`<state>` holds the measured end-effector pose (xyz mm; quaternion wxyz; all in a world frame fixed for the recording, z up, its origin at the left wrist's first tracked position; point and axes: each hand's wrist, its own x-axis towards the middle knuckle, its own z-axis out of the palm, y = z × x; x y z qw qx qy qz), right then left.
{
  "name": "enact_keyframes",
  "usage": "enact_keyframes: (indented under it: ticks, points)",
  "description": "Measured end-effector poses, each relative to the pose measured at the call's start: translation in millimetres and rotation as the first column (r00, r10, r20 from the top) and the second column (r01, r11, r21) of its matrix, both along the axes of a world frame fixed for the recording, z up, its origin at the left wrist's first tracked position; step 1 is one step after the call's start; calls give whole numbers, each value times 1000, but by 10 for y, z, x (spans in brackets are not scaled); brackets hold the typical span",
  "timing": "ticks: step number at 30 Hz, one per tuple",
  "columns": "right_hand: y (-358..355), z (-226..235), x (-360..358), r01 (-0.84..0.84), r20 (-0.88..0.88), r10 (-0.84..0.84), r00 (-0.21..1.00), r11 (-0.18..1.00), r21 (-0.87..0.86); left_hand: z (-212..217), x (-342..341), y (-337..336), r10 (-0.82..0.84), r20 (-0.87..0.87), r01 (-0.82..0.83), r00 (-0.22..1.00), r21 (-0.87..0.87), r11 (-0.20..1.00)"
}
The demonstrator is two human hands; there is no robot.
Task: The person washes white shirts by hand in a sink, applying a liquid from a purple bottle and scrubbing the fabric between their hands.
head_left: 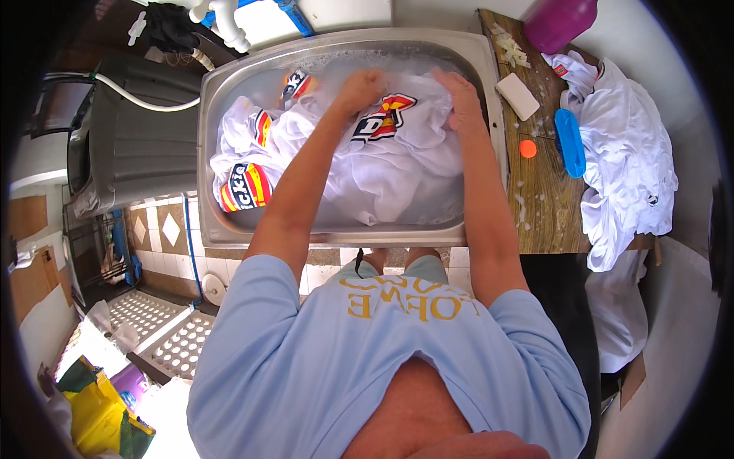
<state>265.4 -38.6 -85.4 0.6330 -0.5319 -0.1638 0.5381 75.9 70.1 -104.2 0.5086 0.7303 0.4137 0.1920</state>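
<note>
A steel sink [489,145] holds cloudy, sudsy water and wet white shirts [375,180] with red, yellow and black printed patches. My left hand [363,90] is closed in a fist on the white cloth near the far side of the sink, just above the largest patch [384,118]. To the right, my right hand [461,101] lies against the cloth's edge by the sink wall, fingers stretched out and thumb apart. Other printed parts of the laundry [246,187] bunch up on the left side of the sink. Some cloth is under water.
On the wooden counter [543,214] at right are a pale soap bar [518,96], a blue brush-like item [569,144], an orange cap [527,148], a purple container [560,23] and a heap of white clothes [627,153]. A grey bin-like box [141,126] and white hose [145,98] stand left.
</note>
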Motion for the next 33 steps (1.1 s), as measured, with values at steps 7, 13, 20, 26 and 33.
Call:
enact_keyframes:
  ticks: [7,13,20,26,33]
  points:
    - [72,44,-449,96,-570,-96,816,995,-31,666,482,-654,62,632,-24,773,-69,997]
    - [-33,-445,-401,93,-587,157,794,923,372,462,802,-1068,-24,301,-144,953,523,840]
    - [61,100,-642,233,-582,-132,802,967,102,303,802,-484,4,359,-260,933,670,695]
    - [133,127,-702,252,-605,-252,755,964,-87,340,610,-436,59,450,-219,891,314,924]
    - [51,-42,-586,259,-494,-170,853,958,119,556,692,-931,32,486,-111,873,135,985]
